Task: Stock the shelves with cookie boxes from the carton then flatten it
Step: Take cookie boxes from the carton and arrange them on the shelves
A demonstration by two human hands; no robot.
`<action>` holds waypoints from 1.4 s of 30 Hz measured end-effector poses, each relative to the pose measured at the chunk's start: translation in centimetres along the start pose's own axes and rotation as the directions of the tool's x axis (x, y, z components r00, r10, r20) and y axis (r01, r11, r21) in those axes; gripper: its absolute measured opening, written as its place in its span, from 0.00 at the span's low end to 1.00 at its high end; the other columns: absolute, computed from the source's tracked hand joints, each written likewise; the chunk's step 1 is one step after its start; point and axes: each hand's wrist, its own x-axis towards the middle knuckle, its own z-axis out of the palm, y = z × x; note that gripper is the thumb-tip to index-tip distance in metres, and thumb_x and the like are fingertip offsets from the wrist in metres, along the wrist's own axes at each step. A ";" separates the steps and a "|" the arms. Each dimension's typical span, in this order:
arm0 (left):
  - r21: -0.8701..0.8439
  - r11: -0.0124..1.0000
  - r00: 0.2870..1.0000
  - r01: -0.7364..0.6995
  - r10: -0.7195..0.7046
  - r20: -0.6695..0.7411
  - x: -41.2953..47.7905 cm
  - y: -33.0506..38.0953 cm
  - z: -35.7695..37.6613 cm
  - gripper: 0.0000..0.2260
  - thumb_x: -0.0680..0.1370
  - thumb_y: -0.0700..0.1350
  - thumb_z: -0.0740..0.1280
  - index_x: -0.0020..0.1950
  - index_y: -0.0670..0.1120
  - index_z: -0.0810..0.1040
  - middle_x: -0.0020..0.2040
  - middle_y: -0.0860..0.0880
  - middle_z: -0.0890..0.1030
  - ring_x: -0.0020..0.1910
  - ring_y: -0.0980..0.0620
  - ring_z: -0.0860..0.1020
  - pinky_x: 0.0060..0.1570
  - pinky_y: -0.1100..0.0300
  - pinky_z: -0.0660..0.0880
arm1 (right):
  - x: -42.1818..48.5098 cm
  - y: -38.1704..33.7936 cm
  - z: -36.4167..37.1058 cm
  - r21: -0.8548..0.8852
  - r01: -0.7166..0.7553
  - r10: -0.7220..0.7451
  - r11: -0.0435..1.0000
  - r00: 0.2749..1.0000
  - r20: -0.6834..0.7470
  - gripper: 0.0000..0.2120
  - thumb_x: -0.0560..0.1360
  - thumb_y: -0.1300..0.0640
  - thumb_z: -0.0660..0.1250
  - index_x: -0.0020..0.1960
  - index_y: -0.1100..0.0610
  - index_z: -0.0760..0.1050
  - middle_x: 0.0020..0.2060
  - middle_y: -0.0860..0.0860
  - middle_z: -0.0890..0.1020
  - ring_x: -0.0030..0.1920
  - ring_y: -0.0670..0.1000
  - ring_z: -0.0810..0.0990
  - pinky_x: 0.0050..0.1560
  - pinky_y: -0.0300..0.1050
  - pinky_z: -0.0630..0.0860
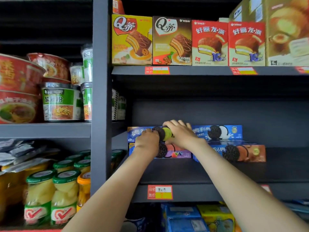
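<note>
Four cookie boxes [217,132] under pie boxes [209,42]

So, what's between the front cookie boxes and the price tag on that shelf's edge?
Only bare shelf board, from the berry cookie box forward to the price tag. The head view shows it.

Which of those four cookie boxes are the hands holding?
The top left box, picturing green cream: left hand and right hand grip it. The others show white, berry and brown cream.
</note>
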 end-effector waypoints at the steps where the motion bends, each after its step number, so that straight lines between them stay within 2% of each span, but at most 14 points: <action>1: 0.002 1.000 1.000 -0.008 0.008 -0.002 0.1 0.0 -0.1 0.20 0.78 0.39 0.61 0.70 0.41 0.64 0.65 0.41 0.68 0.66 0.43 0.68 0.60 0.50 0.71 | 0.0 -0.1 -0.1 -0.004 -0.007 0.007 1.000 1.000 -0.007 0.30 0.71 0.48 0.71 0.69 0.49 0.63 0.67 0.48 0.68 0.66 0.53 0.63 0.63 0.52 0.59; 5: 0.049 0.998 0.999 -0.034 0.035 -0.005 0.2 0.2 -0.5 0.20 0.79 0.37 0.59 0.71 0.40 0.63 0.65 0.41 0.68 0.66 0.43 0.69 0.58 0.51 0.72 | -0.2 -0.2 -0.2 -0.021 -0.049 0.048 0.999 0.998 -0.050 0.25 0.70 0.49 0.72 0.63 0.50 0.65 0.63 0.48 0.71 0.63 0.53 0.66 0.60 0.51 0.60; 12: 0.058 0.995 0.997 -0.078 0.078 -0.002 -0.2 0.5 -1.0 0.19 0.79 0.38 0.58 0.71 0.42 0.64 0.65 0.41 0.69 0.65 0.42 0.69 0.57 0.51 0.71 | -0.7 -0.4 -0.6 -0.025 -0.122 0.121 0.992 0.991 -0.056 0.23 0.73 0.52 0.69 0.65 0.49 0.65 0.64 0.48 0.71 0.64 0.53 0.66 0.62 0.52 0.59; 17: -0.029 0.998 0.998 -0.052 0.053 0.021 -0.8 0.8 -0.9 0.20 0.79 0.46 0.61 0.70 0.42 0.65 0.65 0.42 0.69 0.64 0.43 0.69 0.58 0.51 0.70 | -1.7 -0.8 -1.4 -0.024 -0.111 0.111 0.993 0.993 -0.031 0.33 0.74 0.50 0.68 0.74 0.51 0.58 0.71 0.50 0.66 0.70 0.54 0.61 0.68 0.52 0.55; 19: -0.080 0.997 1.000 -0.020 0.020 0.000 -1.7 1.1 -1.5 0.20 0.79 0.47 0.60 0.70 0.42 0.66 0.64 0.43 0.69 0.62 0.43 0.71 0.55 0.52 0.71 | -2.8 -1.2 -2.1 -0.011 -0.064 0.063 0.998 0.995 -0.076 0.32 0.75 0.50 0.67 0.74 0.51 0.58 0.72 0.49 0.65 0.71 0.53 0.60 0.68 0.50 0.54; 22: -0.190 0.981 0.983 -0.041 0.005 -0.183 -5.0 2.5 -2.8 0.15 0.80 0.46 0.59 0.65 0.43 0.70 0.59 0.43 0.72 0.57 0.43 0.73 0.45 0.55 0.68 | -5.9 -2.2 -3.4 -0.018 0.075 -0.077 0.997 0.970 -0.230 0.21 0.77 0.56 0.63 0.69 0.53 0.66 0.66 0.50 0.70 0.67 0.53 0.64 0.64 0.47 0.57; 25: -0.358 0.913 0.895 -0.194 0.016 -0.446 -9.8 4.5 -3.4 0.10 0.79 0.41 0.59 0.59 0.43 0.73 0.54 0.44 0.75 0.52 0.42 0.75 0.43 0.54 0.68 | -10.8 -3.1 -4.5 -0.060 0.188 -0.195 0.980 0.877 -0.439 0.12 0.72 0.61 0.60 0.54 0.58 0.76 0.49 0.53 0.78 0.53 0.58 0.73 0.52 0.47 0.63; 27: -0.439 0.838 0.822 -0.325 0.021 -0.569 -13.0 6.1 -3.3 0.07 0.78 0.39 0.61 0.54 0.42 0.75 0.49 0.43 0.76 0.47 0.42 0.75 0.43 0.52 0.69 | -14.3 -2.8 -4.9 -0.057 0.203 -0.201 0.977 0.816 -0.542 0.09 0.71 0.60 0.60 0.48 0.58 0.76 0.42 0.54 0.78 0.47 0.59 0.74 0.46 0.48 0.65; 30: -0.448 0.803 0.774 -0.394 0.027 -0.632 -17.6 9.2 -2.0 0.06 0.77 0.40 0.61 0.50 0.41 0.76 0.45 0.44 0.77 0.44 0.43 0.76 0.43 0.53 0.69 | -20.2 -1.6 -5.5 0.022 0.220 -0.160 0.975 0.774 -0.612 0.09 0.74 0.58 0.60 0.49 0.61 0.77 0.42 0.56 0.79 0.46 0.58 0.73 0.47 0.50 0.68; 32: -0.484 0.789 0.804 -0.378 0.020 -0.595 -21.0 11.8 -0.4 0.07 0.77 0.42 0.60 0.51 0.42 0.75 0.45 0.46 0.77 0.44 0.44 0.76 0.43 0.52 0.70 | -24.8 -0.7 -5.4 0.078 0.241 -0.140 0.967 0.765 -0.629 0.08 0.74 0.62 0.62 0.49 0.62 0.77 0.43 0.57 0.80 0.46 0.57 0.72 0.48 0.50 0.69; 34: -0.533 0.773 0.848 -0.345 0.014 -0.530 -24.5 14.8 1.7 0.09 0.77 0.44 0.58 0.51 0.42 0.74 0.46 0.47 0.77 0.43 0.46 0.77 0.42 0.52 0.72 | -29.6 0.4 -4.5 0.138 0.254 -0.125 0.957 0.794 -0.594 0.07 0.73 0.64 0.63 0.49 0.63 0.77 0.44 0.57 0.80 0.46 0.57 0.72 0.48 0.51 0.70; 38: -0.639 0.737 0.950 -0.218 0.009 -0.313 -31.3 20.7 7.5 0.12 0.76 0.47 0.56 0.51 0.43 0.74 0.44 0.47 0.78 0.41 0.46 0.77 0.40 0.50 0.72 | -39.2 3.8 -0.6 0.279 0.190 -0.068 0.941 0.917 -0.394 0.05 0.72 0.65 0.65 0.47 0.63 0.76 0.41 0.58 0.79 0.45 0.56 0.71 0.46 0.49 0.69; 42: -0.666 0.744 0.998 -0.040 -0.007 -0.068 -37.1 25.6 14.0 0.14 0.76 0.50 0.54 0.48 0.43 0.75 0.41 0.45 0.79 0.39 0.42 0.77 0.35 0.50 0.72 | -47.5 6.7 4.4 0.371 0.047 0.015 0.927 0.987 -0.162 0.07 0.74 0.60 0.61 0.45 0.62 0.75 0.38 0.56 0.78 0.43 0.55 0.72 0.43 0.46 0.66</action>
